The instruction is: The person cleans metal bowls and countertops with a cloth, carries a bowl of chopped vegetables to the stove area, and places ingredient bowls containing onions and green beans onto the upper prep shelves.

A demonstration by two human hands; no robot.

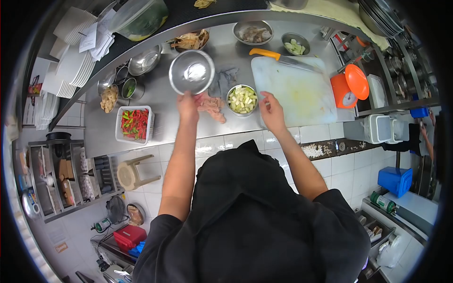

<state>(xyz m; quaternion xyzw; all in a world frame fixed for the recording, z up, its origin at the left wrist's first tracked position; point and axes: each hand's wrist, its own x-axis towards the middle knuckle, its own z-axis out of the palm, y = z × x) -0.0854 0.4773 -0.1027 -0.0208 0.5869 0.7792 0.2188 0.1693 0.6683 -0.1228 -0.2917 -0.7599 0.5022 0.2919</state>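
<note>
The left hand is pinching a metal bowl by its near rim; the right hand, half open and apparently empty, is hovering nearer the vegetable bowl, which is sitting just to its left.

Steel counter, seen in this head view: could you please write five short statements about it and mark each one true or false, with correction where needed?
1. The left hand is at the near rim of a metal bowl. True.
2. The right hand holds the knife. False: the knife lies at the far edge of the cutting board; the right hand is apart from it.
3. Red and green chillies fill a plastic container. True.
4. The orange scale is right of the chillies. True.
5. The yellow-handled knife has a green handle beside the chillies. False: its handle is orange-yellow, away from them.
</note>
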